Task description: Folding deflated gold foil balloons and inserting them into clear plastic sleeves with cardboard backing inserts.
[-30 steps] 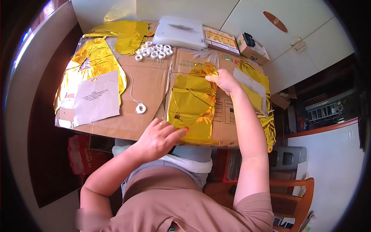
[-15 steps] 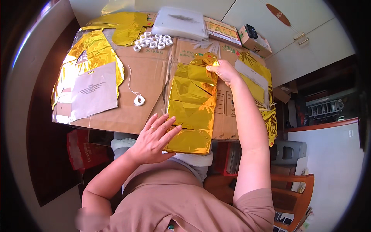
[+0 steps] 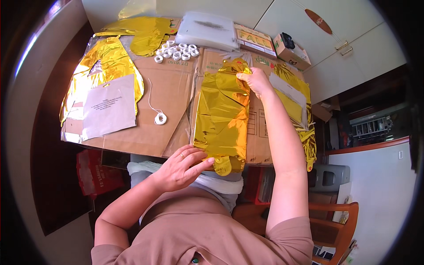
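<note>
A flat, creased gold foil balloon (image 3: 221, 115) lies lengthwise down the middle of the cardboard-covered table. At its far right edge, my right hand (image 3: 257, 83) is closed, pinching the foil between thumb and fingers. My left hand (image 3: 182, 168) rests by the near left corner with fingers stretched out, the fingertips touching or just over the foil. Between the fingertips and the right edge, a rounded foil tab (image 3: 223, 166) shows at the near end. To the left lies a small white ribbon roll (image 3: 160, 118) with a loose tail.
Several white ribbon rolls (image 3: 176, 53) cluster at the back. Another gold foil balloon (image 3: 110, 62) lies at left under a printed paper sleeve (image 3: 109, 106). Clear plastic bags (image 3: 206, 31) and an open box (image 3: 291, 51) stand behind. Gold foil (image 3: 309, 145) hangs over the right edge.
The near end of the foil looks different: a smooth straight edge has given way to a rounded tab. My left hand has shifted down slightly; the right keeps its pinch.
</note>
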Tool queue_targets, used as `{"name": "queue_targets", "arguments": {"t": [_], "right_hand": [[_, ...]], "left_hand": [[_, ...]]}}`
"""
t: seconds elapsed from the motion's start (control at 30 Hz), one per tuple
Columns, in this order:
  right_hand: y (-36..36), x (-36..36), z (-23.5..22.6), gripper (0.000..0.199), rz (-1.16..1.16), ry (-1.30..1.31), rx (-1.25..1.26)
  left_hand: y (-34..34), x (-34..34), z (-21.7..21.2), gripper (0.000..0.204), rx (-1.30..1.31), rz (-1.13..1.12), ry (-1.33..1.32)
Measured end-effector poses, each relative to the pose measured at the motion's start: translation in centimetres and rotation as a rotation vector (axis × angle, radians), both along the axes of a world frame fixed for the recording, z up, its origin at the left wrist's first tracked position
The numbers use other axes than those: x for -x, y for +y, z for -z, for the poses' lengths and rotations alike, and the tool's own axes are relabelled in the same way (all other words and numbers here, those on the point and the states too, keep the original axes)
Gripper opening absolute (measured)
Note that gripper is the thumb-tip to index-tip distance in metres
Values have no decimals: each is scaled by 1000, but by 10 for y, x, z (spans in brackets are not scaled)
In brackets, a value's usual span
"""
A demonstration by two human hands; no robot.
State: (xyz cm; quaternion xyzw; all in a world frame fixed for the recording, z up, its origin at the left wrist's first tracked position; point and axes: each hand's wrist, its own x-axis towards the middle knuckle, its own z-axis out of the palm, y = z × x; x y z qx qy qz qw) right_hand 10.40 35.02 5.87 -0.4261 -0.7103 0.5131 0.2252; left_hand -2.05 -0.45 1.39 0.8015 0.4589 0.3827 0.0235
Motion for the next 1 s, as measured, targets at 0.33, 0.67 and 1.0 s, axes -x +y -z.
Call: {"name": "queue_targets", "arguments": {"t": [0.33,0.67,1.0], "right_hand": [[27,25,2,24,33,153,-3],[-26,-3,-1,62,104,-220,-878],[-178,-150,-2,56,-412,-257,-1010]], "left_hand": [[12,0,17,62,-101,53,-9],[13,0,10,62,-31,22,54],[14,-3,11,69,-28,14,28]]}}
